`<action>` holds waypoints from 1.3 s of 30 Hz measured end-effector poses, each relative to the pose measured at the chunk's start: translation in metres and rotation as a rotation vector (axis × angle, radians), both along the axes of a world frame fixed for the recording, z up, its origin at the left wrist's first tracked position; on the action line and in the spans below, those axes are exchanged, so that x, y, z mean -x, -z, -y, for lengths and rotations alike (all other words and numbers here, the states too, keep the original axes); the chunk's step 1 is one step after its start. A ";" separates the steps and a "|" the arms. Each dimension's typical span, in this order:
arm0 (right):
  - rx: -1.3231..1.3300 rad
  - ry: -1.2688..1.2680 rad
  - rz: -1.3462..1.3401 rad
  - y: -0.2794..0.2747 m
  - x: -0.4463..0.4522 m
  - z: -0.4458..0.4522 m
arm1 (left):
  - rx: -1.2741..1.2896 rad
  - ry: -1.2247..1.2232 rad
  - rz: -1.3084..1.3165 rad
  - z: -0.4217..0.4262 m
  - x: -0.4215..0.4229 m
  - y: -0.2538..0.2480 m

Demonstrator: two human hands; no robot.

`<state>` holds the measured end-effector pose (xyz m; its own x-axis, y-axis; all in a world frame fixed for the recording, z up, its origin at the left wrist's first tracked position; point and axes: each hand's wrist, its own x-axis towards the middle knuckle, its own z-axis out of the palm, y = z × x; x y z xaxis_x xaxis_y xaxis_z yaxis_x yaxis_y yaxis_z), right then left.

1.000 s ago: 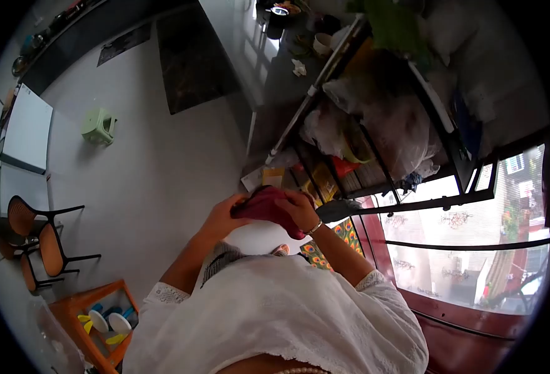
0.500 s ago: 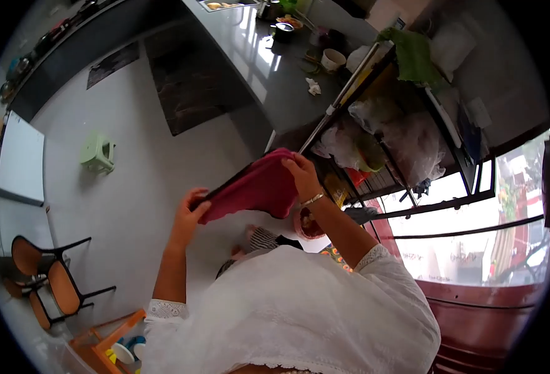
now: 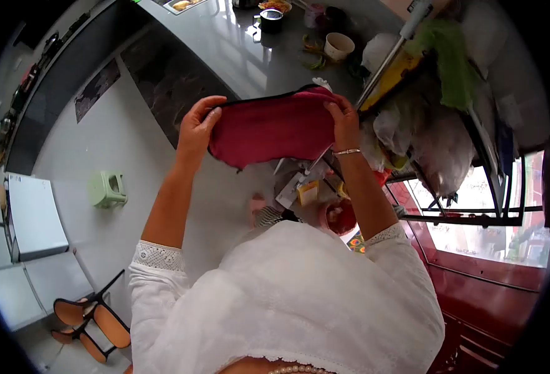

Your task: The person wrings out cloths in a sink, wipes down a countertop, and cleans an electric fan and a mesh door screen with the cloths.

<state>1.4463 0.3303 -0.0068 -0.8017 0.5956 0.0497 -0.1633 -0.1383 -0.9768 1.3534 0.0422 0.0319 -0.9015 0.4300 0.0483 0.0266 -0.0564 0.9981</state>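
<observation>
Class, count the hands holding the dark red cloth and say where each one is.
2: the left hand grips the dark red cloth at its left end; the right hand, at its right end.

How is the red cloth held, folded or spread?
Spread: the red cloth stretches wide between the left hand and the right hand.

Pale floor (image 3: 100, 240), green stool (image 3: 106, 190), orange-and-black chairs (image 3: 111, 325), glossy grey counter (image 3: 225, 53), bright window (image 3: 465, 244) at right

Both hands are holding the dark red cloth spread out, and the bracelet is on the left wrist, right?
No, the bracelet is on the right wrist, as the head view shows. The left hand and right hand do hold the dark red cloth spread out.
</observation>
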 end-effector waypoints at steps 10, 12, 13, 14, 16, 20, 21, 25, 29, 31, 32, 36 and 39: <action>0.213 -0.015 -0.175 -0.056 0.070 -0.018 | -0.070 -0.023 -0.075 -0.027 0.088 -0.050; 0.230 -0.022 -0.187 -0.058 0.075 -0.020 | -0.157 0.009 0.030 -0.033 0.105 -0.043; 0.238 -0.031 -0.193 -0.059 0.079 -0.021 | -0.254 0.041 0.140 -0.037 0.113 -0.037; 0.226 0.014 -0.157 -0.058 0.087 -0.022 | -0.236 0.016 0.163 -0.046 0.121 -0.032; 0.039 0.126 -0.129 -0.036 0.109 -0.033 | -0.171 -0.008 0.123 -0.064 0.149 -0.004; -0.512 0.390 0.091 -0.026 0.136 -0.009 | -0.014 0.017 0.172 -0.092 0.189 0.079; -0.565 0.280 0.134 -0.021 0.140 0.007 | 0.021 0.057 0.173 -0.095 0.193 0.100; -0.926 -0.437 0.208 0.058 0.155 0.049 | 0.397 0.055 -0.162 -0.063 0.188 0.136; -1.528 -0.520 0.524 0.129 0.161 0.059 | 0.324 0.067 -0.021 0.027 0.183 0.154; -1.557 -0.506 0.574 0.129 0.189 0.068 | 0.355 -0.004 0.049 0.083 0.180 0.172; -1.577 -0.488 0.630 0.129 0.203 0.072 | 0.382 -0.048 0.097 0.108 0.177 0.177; -1.541 -0.370 0.572 0.141 0.310 0.084 | 0.369 -0.203 0.325 0.199 0.151 0.215; -1.520 -0.287 0.598 0.152 0.413 0.103 | 0.341 -0.297 0.520 0.227 0.147 0.188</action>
<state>1.0335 0.2271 -0.1588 -0.9883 0.1331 0.0740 0.1209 0.9813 -0.1500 1.2065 -0.1848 -0.1556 -0.8527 0.0757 -0.5169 -0.4951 0.1989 0.8458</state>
